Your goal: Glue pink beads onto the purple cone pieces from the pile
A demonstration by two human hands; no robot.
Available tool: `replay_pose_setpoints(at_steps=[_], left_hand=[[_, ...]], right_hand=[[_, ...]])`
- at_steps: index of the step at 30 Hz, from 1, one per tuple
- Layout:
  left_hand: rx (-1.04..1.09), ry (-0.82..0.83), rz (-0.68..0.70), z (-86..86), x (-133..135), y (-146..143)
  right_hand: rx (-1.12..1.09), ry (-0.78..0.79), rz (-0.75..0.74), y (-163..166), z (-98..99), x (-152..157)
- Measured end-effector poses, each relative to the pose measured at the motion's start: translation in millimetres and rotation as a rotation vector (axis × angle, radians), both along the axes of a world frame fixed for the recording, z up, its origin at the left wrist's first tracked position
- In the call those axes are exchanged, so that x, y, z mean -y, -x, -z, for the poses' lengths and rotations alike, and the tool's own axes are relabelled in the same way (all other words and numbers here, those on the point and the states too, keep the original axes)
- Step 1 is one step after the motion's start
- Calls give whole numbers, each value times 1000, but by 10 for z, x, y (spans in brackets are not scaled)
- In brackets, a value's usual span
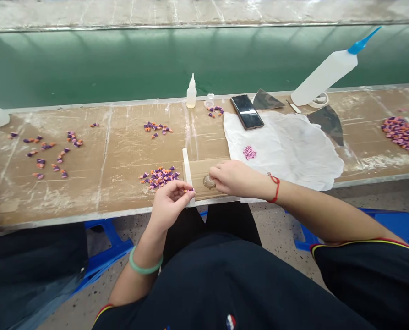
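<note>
My left hand (169,204) is closed in a pinch on a small purple-and-orange figurine (189,190) at the table's front edge. Just beyond it lies a pile of similar small figurines (160,176). Over a piece of cardboard (199,172), my right hand (232,178) has its fingers pressed together beside a small round clear dish (209,182). Whatever those fingers pinch is hidden from view. A white strip (187,167) lies on the cardboard between my hands. Tiny pink pieces (249,152) sit in a heap on a white cloth (283,142).
A phone (247,112) rests on the cloth's far edge. Behind stand a small dropper bottle (191,93) and a large tilted white bottle (324,78) near a tape roll (319,100). More figurines (403,136) are piled at right; others lie scattered left. A neighbouring person's dark clothing (35,270) shows at left.
</note>
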State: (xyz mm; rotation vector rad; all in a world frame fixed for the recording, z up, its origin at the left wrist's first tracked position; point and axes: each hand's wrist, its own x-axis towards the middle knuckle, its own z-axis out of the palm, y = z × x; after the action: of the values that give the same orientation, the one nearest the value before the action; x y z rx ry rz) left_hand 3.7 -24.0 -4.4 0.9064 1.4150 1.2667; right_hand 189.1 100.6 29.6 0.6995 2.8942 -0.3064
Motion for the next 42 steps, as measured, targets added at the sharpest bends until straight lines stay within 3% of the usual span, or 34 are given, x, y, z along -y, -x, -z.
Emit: replay_pose_setpoints(at_steps=[10,15,17,22,24,42], left_hand=[[66,-8,-11,13,13,-1],[167,-12,-37,-46,11,-51],[222,-33,-28,-76,7,-84],[328,-130,7,-197,17,-189],[339,-158,1,-249,31,-227],[289,-271,29,-378,61,-335]], right_hand=[[105,-77,-5,58,-62,39],[-33,-47,26,-19,-116,57],[-180,85,83,-60,-142,91],[-581,791,263,-113,-296,286],[-620,894,291,-116,-364,365],[-701,713,218,-203,-447,485]])
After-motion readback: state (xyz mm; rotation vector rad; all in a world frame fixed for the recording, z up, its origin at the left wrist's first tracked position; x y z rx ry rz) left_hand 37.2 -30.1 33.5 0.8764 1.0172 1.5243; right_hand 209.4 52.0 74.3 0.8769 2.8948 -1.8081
